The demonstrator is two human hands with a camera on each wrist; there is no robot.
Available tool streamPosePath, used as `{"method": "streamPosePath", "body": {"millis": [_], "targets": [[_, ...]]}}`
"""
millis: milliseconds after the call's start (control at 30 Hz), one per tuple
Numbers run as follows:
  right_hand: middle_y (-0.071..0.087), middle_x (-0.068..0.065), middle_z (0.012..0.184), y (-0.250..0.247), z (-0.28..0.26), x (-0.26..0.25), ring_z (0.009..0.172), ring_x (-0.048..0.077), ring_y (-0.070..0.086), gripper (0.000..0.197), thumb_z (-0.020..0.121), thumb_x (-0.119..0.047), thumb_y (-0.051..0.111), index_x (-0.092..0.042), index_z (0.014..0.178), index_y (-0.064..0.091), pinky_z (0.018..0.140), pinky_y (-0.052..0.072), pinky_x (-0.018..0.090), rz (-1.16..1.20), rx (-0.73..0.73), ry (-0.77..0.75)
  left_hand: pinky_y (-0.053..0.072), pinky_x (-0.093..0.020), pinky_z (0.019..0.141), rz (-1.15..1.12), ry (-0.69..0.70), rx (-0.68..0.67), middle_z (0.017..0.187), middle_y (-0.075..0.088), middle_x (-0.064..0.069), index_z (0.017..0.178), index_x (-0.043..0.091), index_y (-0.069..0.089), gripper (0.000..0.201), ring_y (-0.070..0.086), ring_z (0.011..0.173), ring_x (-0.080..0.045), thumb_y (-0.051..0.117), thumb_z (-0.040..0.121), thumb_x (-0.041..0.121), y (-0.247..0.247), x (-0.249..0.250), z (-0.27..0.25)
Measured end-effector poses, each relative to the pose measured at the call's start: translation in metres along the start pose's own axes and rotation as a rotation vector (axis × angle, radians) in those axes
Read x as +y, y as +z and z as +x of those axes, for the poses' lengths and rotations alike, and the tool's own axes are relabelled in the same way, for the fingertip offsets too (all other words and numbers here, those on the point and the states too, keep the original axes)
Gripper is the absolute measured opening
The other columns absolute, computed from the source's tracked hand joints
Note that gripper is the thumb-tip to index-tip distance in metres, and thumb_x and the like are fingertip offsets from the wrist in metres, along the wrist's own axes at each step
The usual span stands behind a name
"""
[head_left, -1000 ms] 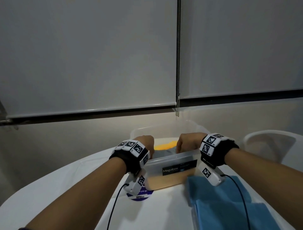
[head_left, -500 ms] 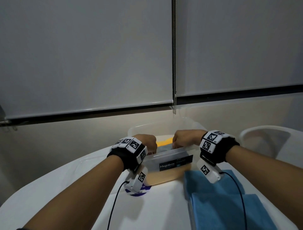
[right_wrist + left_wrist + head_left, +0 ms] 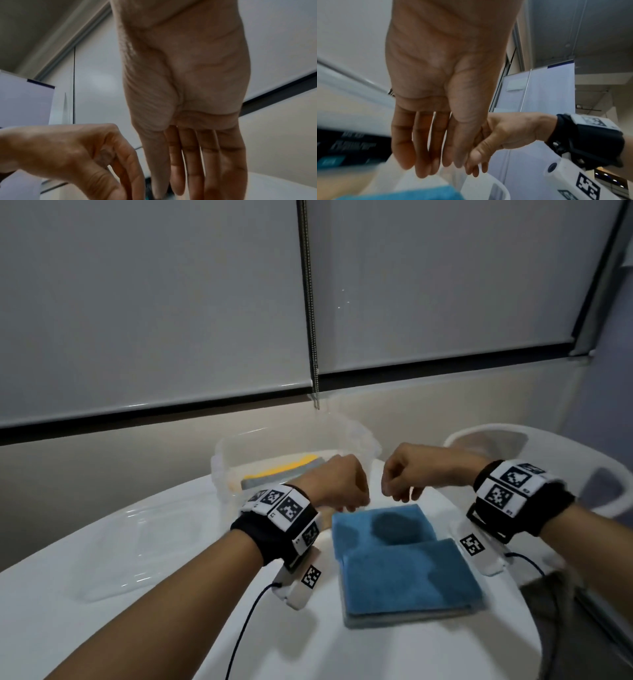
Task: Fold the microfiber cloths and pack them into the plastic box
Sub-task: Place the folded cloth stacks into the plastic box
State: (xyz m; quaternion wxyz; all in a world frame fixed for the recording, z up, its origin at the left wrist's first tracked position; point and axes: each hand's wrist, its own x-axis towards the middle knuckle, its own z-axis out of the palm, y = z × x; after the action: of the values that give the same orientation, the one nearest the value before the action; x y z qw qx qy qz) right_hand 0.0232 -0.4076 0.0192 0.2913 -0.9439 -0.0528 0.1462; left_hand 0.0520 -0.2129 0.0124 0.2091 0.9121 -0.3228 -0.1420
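Note:
The clear plastic box (image 3: pixel 222 470) stands at the back of the white table (image 3: pixel 376 652), with a yellow cloth (image 3: pixel 291 465) and a grey cloth (image 3: pixel 274 479) folded inside. Two folded blue cloths lie in front of it: a near one (image 3: pixel 407 580) overlapping a far one (image 3: pixel 380 522). My left hand (image 3: pixel 346 491) and right hand (image 3: pixel 400 484) hover side by side above the far blue cloth's back edge, a little apart. In the wrist views the left hand's fingers (image 3: pixel 426 148) and the right hand's fingers (image 3: pixel 188 155) hang down relaxed and hold nothing.
A clear lid (image 3: pixel 130 546) lies flat on the table's left side. A white plastic chair (image 3: pixel 513 440) stands behind the table at the right. Wall and roller blinds close off the back. Cables run from both wrist cameras across the table.
Both hands have come off the box's near wall and moved right, over the blue cloths. The box now sits farther back and to the left in view.

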Motion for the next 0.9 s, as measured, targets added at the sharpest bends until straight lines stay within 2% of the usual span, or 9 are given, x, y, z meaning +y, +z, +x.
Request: {"method": "streamPosePath", "body": {"millis": [67, 167, 267, 333, 467, 567, 700, 800, 900], "targets": [[0.075, 0.000, 0.081, 0.015, -0.007, 0.019, 0.075, 0.012, 0.067, 0.009, 0.083, -0.017, 0.075, -0.013, 0.091, 0.076, 0.072, 0.056, 0.028, -0.100, -0.107, 0.047, 0.058, -0.027, 0.073, 0.056, 0.002, -0.127, 0.095, 0.077, -0.004, 0.099, 0.013, 0.078, 0.018, 0.070, 0.085, -0.017, 0.076, 0.084, 0.024, 0.026, -0.001, 0.003], [0.074, -0.013, 0.088, 0.035, -0.019, 0.044, 0.085, 0.010, 0.067, 0.031, 0.073, -0.033, 0.085, -0.024, 0.101, 0.074, 0.077, 0.054, 0.025, -0.274, -0.180, 0.099, 0.052, -0.030, 0.089, 0.230, 0.004, -0.262, 0.114, 0.071, 0.005, 0.117, 0.021, 0.071, 0.053, 0.065, 0.100, -0.015, 0.081, 0.075, 0.051, 0.057, -0.007, 0.003], [0.070, -0.017, 0.108, 0.046, -0.028, 0.063, 0.103, 0.009, 0.064, 0.060, 0.062, -0.046, 0.089, -0.031, 0.116, 0.069, 0.093, 0.053, 0.029, -0.294, -0.197, 0.152, 0.054, -0.036, 0.088, 0.298, -0.014, -0.338, 0.109, 0.070, 0.006, 0.115, 0.023, 0.066, 0.070, 0.065, 0.098, -0.019, 0.082, 0.061, 0.067, 0.079, -0.013, 0.000], [0.070, -0.017, 0.107, 0.049, -0.033, 0.069, 0.101, 0.009, 0.065, 0.059, 0.060, -0.043, 0.089, -0.032, 0.115, 0.069, 0.094, 0.054, 0.033, -0.289, -0.210, 0.170, 0.055, -0.035, 0.084, 0.281, -0.027, -0.338, 0.106, 0.069, 0.009, 0.113, 0.024, 0.065, 0.068, 0.065, 0.095, -0.017, 0.085, 0.060, 0.062, 0.087, -0.017, -0.002], [0.066, -0.010, 0.111, 0.056, -0.039, 0.079, 0.100, 0.013, 0.064, 0.058, 0.065, -0.035, 0.088, -0.028, 0.118, 0.066, 0.091, 0.055, 0.034, -0.325, -0.157, 0.216, 0.052, -0.032, 0.084, 0.239, -0.030, -0.257, 0.116, 0.066, 0.004, 0.122, 0.019, 0.061, 0.072, 0.062, 0.103, -0.018, 0.091, 0.062, 0.048, 0.096, -0.014, -0.004], [0.067, -0.004, 0.103, 0.057, -0.041, 0.084, 0.095, 0.019, 0.065, 0.042, 0.066, -0.035, 0.089, -0.026, 0.099, 0.067, 0.079, 0.054, 0.032, -0.309, -0.083, 0.242, 0.046, -0.028, 0.077, 0.251, -0.019, -0.184, 0.116, 0.064, 0.000, 0.124, 0.014, 0.061, 0.075, 0.058, 0.097, -0.017, 0.092, 0.063, 0.044, 0.097, -0.010, -0.005], [0.067, -0.001, 0.089, 0.048, -0.048, 0.085, 0.078, 0.016, 0.061, 0.033, 0.069, -0.032, 0.088, -0.018, 0.084, 0.062, 0.065, 0.051, 0.027, -0.200, -0.077, 0.257, 0.040, -0.027, 0.058, 0.218, -0.024, -0.116, 0.083, 0.062, 0.001, 0.093, 0.009, 0.067, 0.045, 0.056, 0.077, -0.019, 0.089, 0.068, 0.040, 0.089, -0.010, -0.002], [0.069, 0.014, 0.094, 0.041, -0.051, 0.087, 0.079, 0.023, 0.068, 0.032, 0.075, -0.015, 0.086, -0.008, 0.092, 0.061, 0.077, 0.062, 0.038, 0.054, -0.076, 0.289, 0.040, -0.027, 0.058, 0.136, -0.063, -0.110, 0.078, 0.061, 0.007, 0.078, 0.019, 0.063, 0.031, 0.057, 0.072, -0.014, 0.084, 0.074, 0.041, 0.079, -0.012, -0.003], [0.067, 0.021, 0.084, 0.038, -0.052, 0.087, 0.064, 0.028, 0.068, 0.035, 0.081, -0.005, 0.080, -0.001, 0.108, 0.057, 0.074, 0.063, 0.044, 0.224, 0.009, 0.351, 0.047, -0.026, 0.063, 0.040, -0.105, -0.096, 0.089, 0.067, 0.002, 0.093, 0.015, 0.068, 0.024, 0.062, 0.077, -0.013, 0.078, 0.084, 0.035, 0.075, -0.015, -0.005]]}}
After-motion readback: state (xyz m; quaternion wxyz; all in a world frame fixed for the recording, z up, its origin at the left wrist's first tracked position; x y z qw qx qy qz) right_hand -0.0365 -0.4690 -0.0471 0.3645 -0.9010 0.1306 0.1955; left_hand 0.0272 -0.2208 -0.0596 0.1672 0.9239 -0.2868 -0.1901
